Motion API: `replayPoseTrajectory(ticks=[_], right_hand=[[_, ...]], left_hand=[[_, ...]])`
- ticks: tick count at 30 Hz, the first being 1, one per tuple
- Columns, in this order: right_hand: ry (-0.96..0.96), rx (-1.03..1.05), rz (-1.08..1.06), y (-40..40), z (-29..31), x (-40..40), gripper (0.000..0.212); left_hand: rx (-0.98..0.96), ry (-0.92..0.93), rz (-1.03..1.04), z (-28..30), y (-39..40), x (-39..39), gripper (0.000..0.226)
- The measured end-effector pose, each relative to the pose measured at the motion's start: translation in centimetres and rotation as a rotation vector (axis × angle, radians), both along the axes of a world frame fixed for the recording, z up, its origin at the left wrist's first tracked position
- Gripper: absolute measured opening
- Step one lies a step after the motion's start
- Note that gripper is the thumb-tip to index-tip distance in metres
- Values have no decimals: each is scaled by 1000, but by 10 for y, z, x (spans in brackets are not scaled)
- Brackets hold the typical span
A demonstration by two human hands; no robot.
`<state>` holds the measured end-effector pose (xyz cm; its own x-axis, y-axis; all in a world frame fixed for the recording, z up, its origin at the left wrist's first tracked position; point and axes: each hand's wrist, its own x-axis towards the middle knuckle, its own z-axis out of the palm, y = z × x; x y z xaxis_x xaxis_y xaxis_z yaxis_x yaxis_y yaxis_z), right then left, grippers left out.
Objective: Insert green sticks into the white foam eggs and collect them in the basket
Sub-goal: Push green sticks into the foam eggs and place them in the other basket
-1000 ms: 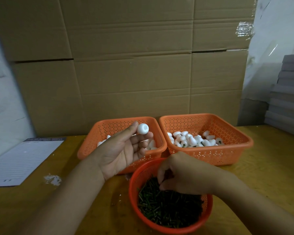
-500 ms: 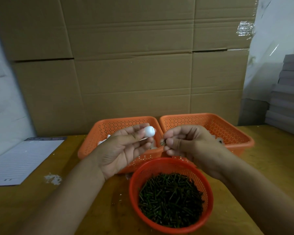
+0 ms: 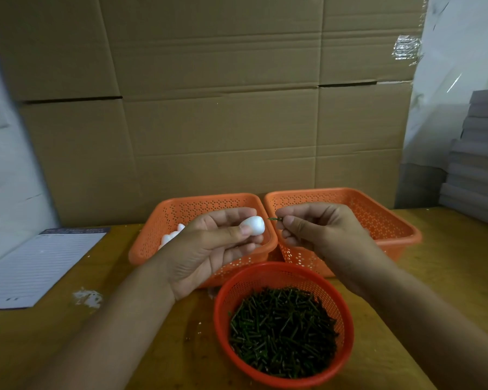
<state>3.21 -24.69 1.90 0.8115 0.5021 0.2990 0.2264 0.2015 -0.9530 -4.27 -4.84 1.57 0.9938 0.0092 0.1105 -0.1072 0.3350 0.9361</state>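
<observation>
One head-worn view — close, looking forward and down over the wooden table [image 3: 448, 263].

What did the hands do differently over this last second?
The right hand came up out of the round basket of green sticks, now pinching one stick and pointing it at the foam egg. The left hand shifted slightly right, the egg held in its fingers throughout. The baskets and the paper stayed put.

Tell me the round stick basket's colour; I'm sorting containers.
Red-orange mesh, clearest in the head view: round basket holding green sticks.
</observation>
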Motion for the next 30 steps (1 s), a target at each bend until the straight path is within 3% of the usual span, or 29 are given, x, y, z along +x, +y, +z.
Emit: replayPoseTrajectory(ticks=[6,14,23,30], right_hand=[[-189,-82,-102,1,0,-2,18],[-219,-116,-103,4,-3,-3,24],[-247,-156,-113,4,-4,-4,8],[-218,-145,-81,4,-3,-2,1]], left_hand=[[35,-20,31,0,-2,0,31],[88,-21,28,-2,-4,0,32],[150,-48,44,-2,-5,1,38],[148,-73,53,-3,-4,1,24]])
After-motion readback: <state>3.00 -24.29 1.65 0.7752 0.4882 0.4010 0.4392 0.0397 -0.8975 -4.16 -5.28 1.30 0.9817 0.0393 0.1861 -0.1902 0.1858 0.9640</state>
